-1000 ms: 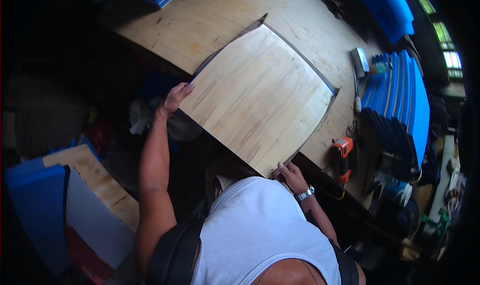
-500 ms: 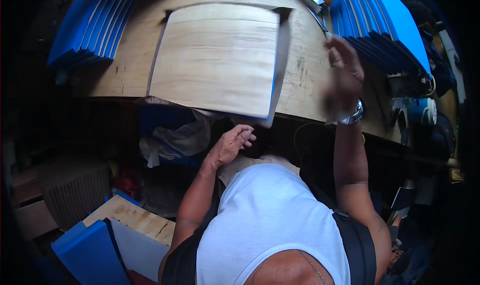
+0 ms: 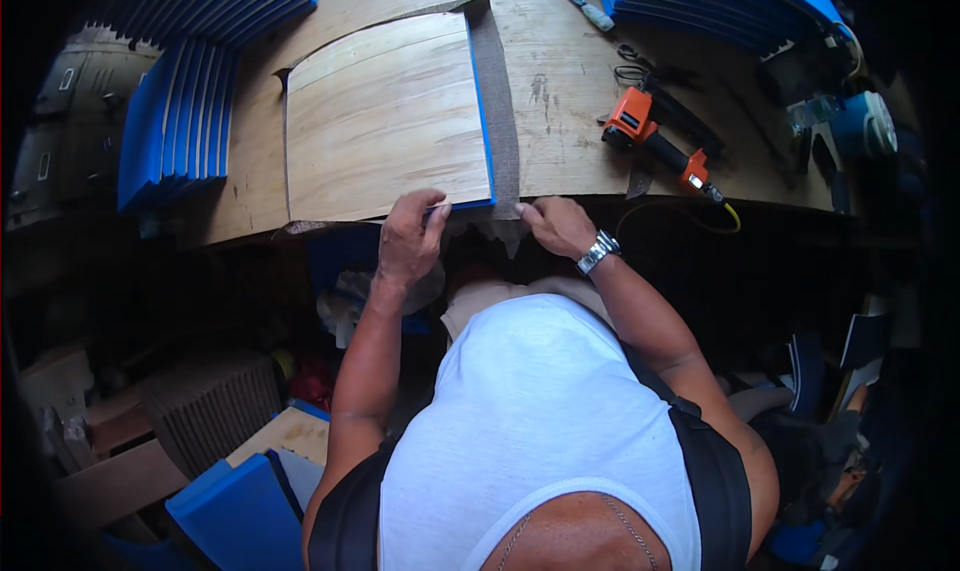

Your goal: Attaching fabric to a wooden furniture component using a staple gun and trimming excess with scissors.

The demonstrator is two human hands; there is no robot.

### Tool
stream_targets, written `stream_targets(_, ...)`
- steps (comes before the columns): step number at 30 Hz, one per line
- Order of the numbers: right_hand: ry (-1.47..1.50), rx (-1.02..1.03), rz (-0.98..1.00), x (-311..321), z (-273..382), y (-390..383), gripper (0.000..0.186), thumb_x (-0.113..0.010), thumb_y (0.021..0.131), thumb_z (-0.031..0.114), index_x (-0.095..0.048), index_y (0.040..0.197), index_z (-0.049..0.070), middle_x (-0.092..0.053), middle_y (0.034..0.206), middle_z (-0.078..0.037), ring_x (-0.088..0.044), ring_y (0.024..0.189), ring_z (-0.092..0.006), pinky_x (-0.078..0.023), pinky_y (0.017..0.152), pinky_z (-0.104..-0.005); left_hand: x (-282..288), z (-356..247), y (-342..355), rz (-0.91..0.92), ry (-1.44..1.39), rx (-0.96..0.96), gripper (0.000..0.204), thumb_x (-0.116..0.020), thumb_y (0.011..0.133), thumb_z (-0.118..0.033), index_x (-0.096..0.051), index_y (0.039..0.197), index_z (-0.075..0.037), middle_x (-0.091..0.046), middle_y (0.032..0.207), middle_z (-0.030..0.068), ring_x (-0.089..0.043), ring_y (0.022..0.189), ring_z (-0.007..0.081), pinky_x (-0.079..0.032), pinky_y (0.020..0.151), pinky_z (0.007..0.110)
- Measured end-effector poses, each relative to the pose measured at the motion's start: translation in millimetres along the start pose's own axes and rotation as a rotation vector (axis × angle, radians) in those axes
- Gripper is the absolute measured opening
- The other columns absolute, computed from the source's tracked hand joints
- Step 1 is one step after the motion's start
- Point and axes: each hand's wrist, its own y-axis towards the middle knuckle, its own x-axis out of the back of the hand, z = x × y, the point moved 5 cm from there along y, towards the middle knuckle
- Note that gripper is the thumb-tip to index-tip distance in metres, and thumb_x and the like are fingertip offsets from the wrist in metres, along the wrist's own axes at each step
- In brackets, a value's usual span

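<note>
Item: plywood panel [image 3: 385, 121] with blue foam edge [image 3: 482, 121], flat on my workbench [image 3: 570, 81] over grey fabric [image 3: 503, 101]. My left hand [image 3: 410, 236] pinches its near corner; my right hand [image 3: 556, 226] grasps the fabric's hanging edge. Orange power tool [image 3: 655, 146] lies right

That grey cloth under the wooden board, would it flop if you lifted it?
Probably yes. The grey cloth lies flat under the board, and its edge droops raggedly over the table edge by the right hand, so it looks limp. It seems thin, likely light. The left hand grips the board's corner.
</note>
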Motion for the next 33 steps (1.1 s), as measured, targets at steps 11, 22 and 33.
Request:
stream_targets(11, 1.180, -0.352, -0.019, -84, -8, 4, 0.043, -0.055, 0.104, 0.046, -0.068, 0.093, 0.007, -0.068, 0.082, -0.003, -0.064, 0.068, -0.0131, -0.055, 0.063, -0.0303, -49, 4, 72, 0.496, 0.328, -0.702, 0.072, -0.081, 0.079, -0.037, -0.051, 0.140, -0.014, -0.044, 0.153, 0.0076, -0.029, 0.151, 0.0307, -0.021, 0.123, 0.051)
stream_targets(22, 0.395, -0.151, -0.230, -66, 25, -34, 0.038, -0.055, 0.104, 0.040, -0.063, 0.089, 0.007, -0.060, 0.075, 0.000, -0.055, 0.062, -0.0109, -0.051, 0.058, -0.0293, -44, 16, 88, 0.578, 0.140, -0.877, 0.066, -0.077, 0.081, -0.043, -0.056, 0.135, -0.012, -0.050, 0.147, 0.0076, -0.033, 0.149, 0.0305, -0.018, 0.124, 0.055)
stream_targets(33, 1.139, -0.338, -0.056, -88, 7, -4, 0.039, -0.063, 0.099, 0.047, -0.068, 0.106, 0.009, -0.069, 0.086, -0.004, -0.067, 0.069, -0.0169, -0.059, 0.066, -0.0357, -64, 8, 72, 0.498, 0.244, -0.776, 0.055, -0.060, 0.093, -0.047, -0.059, 0.133, -0.009, -0.048, 0.151, 0.0094, -0.033, 0.149, 0.0291, -0.017, 0.124, 0.055)
